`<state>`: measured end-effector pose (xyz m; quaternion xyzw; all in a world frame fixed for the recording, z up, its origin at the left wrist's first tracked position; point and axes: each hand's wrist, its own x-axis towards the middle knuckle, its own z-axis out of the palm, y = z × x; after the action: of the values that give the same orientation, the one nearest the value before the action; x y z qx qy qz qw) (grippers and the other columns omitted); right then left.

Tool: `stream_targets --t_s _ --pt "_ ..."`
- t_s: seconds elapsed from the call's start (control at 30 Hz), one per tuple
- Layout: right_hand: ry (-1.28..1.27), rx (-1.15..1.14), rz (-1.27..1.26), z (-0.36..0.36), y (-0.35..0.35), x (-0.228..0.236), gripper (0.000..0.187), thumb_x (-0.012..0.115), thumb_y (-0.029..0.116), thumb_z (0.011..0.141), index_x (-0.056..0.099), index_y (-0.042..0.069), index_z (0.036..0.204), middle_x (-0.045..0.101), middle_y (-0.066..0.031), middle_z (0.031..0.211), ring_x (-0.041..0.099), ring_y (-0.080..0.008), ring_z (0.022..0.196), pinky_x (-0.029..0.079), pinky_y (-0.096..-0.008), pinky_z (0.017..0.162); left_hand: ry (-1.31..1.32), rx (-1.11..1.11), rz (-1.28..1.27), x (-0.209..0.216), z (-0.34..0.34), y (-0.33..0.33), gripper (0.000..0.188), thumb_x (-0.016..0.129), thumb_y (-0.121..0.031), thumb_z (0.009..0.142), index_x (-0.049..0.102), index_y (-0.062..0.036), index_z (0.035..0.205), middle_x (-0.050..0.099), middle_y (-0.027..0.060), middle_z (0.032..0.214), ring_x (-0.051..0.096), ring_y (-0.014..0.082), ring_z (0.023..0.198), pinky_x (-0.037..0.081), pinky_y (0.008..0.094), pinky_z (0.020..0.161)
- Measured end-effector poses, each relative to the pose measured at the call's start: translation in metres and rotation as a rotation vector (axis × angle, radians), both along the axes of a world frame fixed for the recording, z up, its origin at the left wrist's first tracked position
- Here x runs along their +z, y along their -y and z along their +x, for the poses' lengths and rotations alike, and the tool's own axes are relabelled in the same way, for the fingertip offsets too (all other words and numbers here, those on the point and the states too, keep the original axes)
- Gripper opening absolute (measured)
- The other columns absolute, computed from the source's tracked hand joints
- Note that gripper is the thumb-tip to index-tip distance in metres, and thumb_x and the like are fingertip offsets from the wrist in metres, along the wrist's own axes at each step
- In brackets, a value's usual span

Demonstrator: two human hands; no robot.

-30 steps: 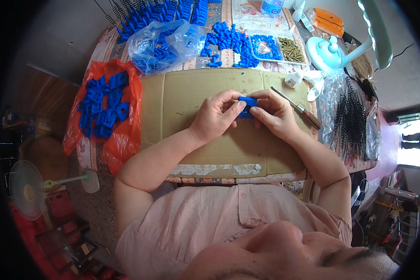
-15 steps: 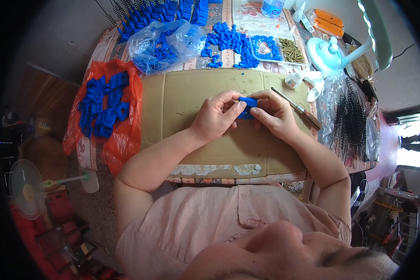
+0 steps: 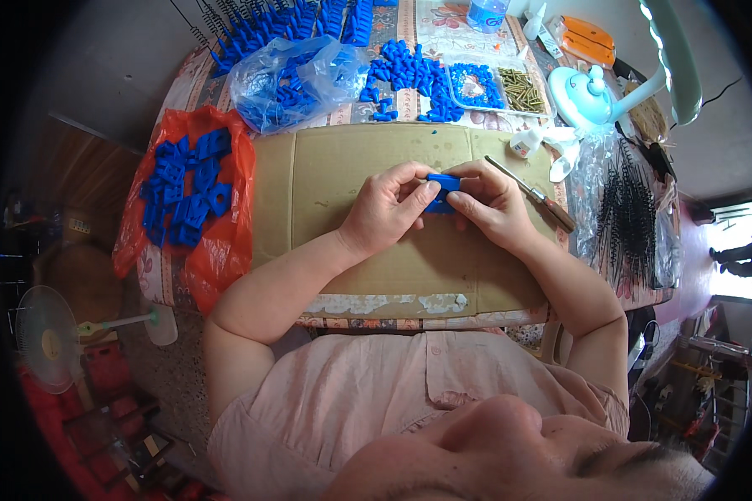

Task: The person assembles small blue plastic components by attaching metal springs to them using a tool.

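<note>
Above the middle of a brown cardboard sheet [image 3: 351, 275], both my hands hold one small blue plastic part [image 3: 444, 181]. My left hand [image 3: 390, 205] pinches its left side between thumb and fingers. On the right side my right hand [image 3: 495, 205] grips it the same way, with the thumb on the near face. The fingers cover much of the part, so its full shape is hidden. A screwdriver [image 3: 551, 209] with a brown handle lies just right of my right hand, across the cardboard's edge.
At the left, a red plastic bag [image 3: 217, 271] holds blue parts. A clear bag [image 3: 263, 88], loose blue pieces [image 3: 409, 67] and a divided tray [image 3: 479, 108] with blue bits and brass-coloured screws stand beyond the cardboard. A lamp [image 3: 589, 100], small white bottle [image 3: 526, 144] and black coiled pieces [image 3: 628, 209] are at right.
My hands and the blue part stay in practically the same place. At the far right, a dark figure shows differently in the bright doorway.
</note>
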<state>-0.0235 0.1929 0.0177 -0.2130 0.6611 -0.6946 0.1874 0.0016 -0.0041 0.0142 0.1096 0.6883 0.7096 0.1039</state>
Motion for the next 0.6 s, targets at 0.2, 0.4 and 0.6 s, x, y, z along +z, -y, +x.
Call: stream_targets --t_s 0.2,0.4,0.6 --pt "-0.005 -0.003 0.006 0.0002 0.0000 -0.0002 0.023 0.060 0.008 0.089 0.052 0.003 0.110 0.062 -0.0028 0.076 0.053 -0.0042 0.058 0.042 -0.0193 0.051 -0.002 -0.004 -0.003 0.0018 0.0002 -0.0002 0.020 0.055 -0.020 0.093 0.058 -0.0028 0.104 0.062 0.0013 0.081 0.055 0.0027 0.065 0.047 0.0168 0.052" --pt "0.010 -0.001 0.005 0.0000 -0.0003 -0.0002 0.023 0.060 0.008 0.089 0.052 0.003 0.110 0.062 -0.0023 0.076 0.053 -0.0039 0.058 0.042 -0.0191 0.051 -0.012 -0.001 -0.013 0.0016 -0.0001 -0.0002 0.020 0.055 -0.020 0.093 0.058 -0.0028 0.104 0.062 0.0014 0.081 0.055 0.0028 0.066 0.047 0.0170 0.052" --pt "0.003 0.001 0.004 -0.0001 -0.0001 -0.0004 0.022 0.060 0.008 0.089 0.052 0.003 0.109 0.062 -0.0021 0.075 0.053 -0.0040 0.058 0.042 -0.0190 0.051 0.000 -0.008 -0.012 -0.0010 -0.0009 0.0008 0.021 0.055 -0.019 0.093 0.058 -0.0026 0.105 0.062 0.0015 0.082 0.056 0.0031 0.067 0.047 0.0171 0.052"
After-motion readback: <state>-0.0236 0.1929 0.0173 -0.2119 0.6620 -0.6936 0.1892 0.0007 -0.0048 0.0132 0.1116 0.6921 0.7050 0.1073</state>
